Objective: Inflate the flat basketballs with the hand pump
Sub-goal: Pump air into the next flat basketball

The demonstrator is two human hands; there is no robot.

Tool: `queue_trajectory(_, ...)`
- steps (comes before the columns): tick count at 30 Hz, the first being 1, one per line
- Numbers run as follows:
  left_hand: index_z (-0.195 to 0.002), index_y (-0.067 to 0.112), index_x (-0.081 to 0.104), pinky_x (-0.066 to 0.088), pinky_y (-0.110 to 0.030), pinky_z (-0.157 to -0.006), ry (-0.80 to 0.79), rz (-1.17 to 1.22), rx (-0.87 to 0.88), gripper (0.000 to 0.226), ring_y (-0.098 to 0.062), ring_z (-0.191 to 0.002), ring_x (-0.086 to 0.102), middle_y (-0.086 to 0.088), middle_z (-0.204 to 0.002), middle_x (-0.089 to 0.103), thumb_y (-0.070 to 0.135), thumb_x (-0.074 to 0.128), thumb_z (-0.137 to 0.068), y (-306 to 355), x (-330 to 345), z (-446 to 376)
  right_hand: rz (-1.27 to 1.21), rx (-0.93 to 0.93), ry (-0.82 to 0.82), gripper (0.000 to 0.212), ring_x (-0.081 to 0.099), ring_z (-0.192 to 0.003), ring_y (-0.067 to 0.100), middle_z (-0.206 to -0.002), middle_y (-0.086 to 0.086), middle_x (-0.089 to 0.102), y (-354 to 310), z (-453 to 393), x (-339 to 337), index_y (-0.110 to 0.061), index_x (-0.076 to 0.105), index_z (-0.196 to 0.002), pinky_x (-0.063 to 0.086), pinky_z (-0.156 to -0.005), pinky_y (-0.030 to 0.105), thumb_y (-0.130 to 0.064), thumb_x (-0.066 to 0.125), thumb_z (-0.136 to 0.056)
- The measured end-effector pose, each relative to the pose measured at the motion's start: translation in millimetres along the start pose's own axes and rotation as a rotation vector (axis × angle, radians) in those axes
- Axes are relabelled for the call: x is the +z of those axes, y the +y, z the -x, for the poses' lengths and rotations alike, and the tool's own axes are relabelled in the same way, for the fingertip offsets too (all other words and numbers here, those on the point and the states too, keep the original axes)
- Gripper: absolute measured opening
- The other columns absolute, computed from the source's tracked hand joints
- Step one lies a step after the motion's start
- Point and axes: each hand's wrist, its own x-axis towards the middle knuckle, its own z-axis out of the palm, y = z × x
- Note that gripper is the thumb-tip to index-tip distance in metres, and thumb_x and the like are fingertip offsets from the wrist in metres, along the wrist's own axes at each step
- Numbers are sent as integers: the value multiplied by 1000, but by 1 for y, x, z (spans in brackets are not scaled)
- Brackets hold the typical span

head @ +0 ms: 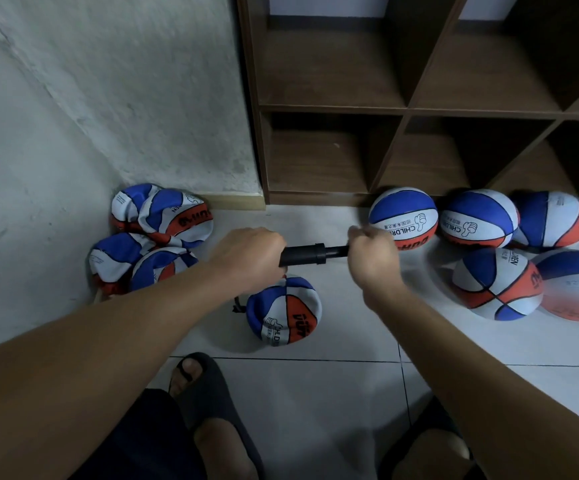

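Head view: left hand [246,254] grips pump [310,254] barrel, right hand [373,252] closed round its handle. Flat ball [283,311] lies just near of pump. Five round balls [478,218] right look done; flat pile [156,233] far left remains

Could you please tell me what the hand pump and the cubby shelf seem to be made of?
Hand pump: looks like black plastic, matte, with a smooth moulded collar and faint sheen.
Cubby shelf: apparently wood or wood-look laminate board, dark brown and matte, with faint grain; the picture cannot settle which.
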Motion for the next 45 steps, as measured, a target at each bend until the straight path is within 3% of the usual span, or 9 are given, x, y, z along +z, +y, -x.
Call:
queue_trajectory(5, -84, 29, 62, 34, -29, -48, -13, -51, 33, 18, -15, -58, 60, 6, -70, 62, 41, 73, -94, 2, 6, 3, 40, 28, -98, 38, 50, -63, 19, -72, 5, 54, 7, 15, 21, -5, 64, -96, 39, -58, 33, -34, 46, -112)
queue_trajectory(10, -82, 28, 62, 35, -28, -48, -14, -37, 46, 17, -15, -58, 60, 7, -70, 61, 38, 71, -93, 1, 7, 3, 25, 69, -120, 38, 50, -63, 20, -74, 6, 54, 9, 10, 24, -6, 64, -98, 41, -56, 33, -36, 45, -112)
queue_trajectory(16, -74, 29, 54, 43, -30, -52, -35, 8, 60, 21, -17, -58, 61, 6, -68, 62, 32, 67, -90, 0, 2, 0, 43, 66, -192, 35, 45, -62, 21, -69, 5, 49, 5, 2, 8, -11, 58, -84, 39, -60, 37, -35, 51, -109)
queue_trajectory(19, -73, 29, 56, 52, -32, -56, -38, 11, 28, 19, -16, -60, 63, 6, -68, 63, 32, 66, -89, -10, -2, -1, 70, 74, -124, 35, 48, -63, 24, -67, 5, 51, 6, -15, -15, -4, 63, -86, 40, -61, 39, -34, 56, -103)
queue_trajectory(24, -72, 28, 57, 56, -34, -58, -36, 4, -10, 21, -16, -60, 62, 5, -67, 63, 30, 65, -91, -24, -3, 2, -9, 172, -4, 16, 40, -63, 25, -74, 10, 47, 11, -37, -45, -14, 54, -81, 33, -49, 30, -18, 55, -97)
queue_trajectory(29, -82, 28, 63, 46, -30, -54, -57, 17, -24, 13, -17, -64, 63, 5, -73, 64, 32, 68, -93, -5, 4, 3, 24, 49, -14, 31, 51, -66, 25, -73, 7, 55, 14, -9, -6, -12, 60, -85, 41, -61, 35, -31, 50, -108)
queue_trajectory(34, -93, 25, 65, 35, -29, -50, -67, 32, -6, 12, -13, -63, 57, 6, -75, 61, 36, 71, -95, 5, 10, 8, 78, -34, -79, 40, 49, -61, 18, -68, 2, 52, 10, 14, 17, -11, 57, -85, 35, -55, 31, -35, 44, -114)
queue_trajectory(45, -87, 25, 63, 35, -29, -51, -50, -13, 72, 10, -16, -61, 60, 5, -72, 60, 32, 69, -93, 1, 3, 5, 51, 10, -176, 41, 46, -58, 18, -68, 3, 51, 14, 12, 18, -12, 58, -85, 38, -54, 32, -41, 46, -112)
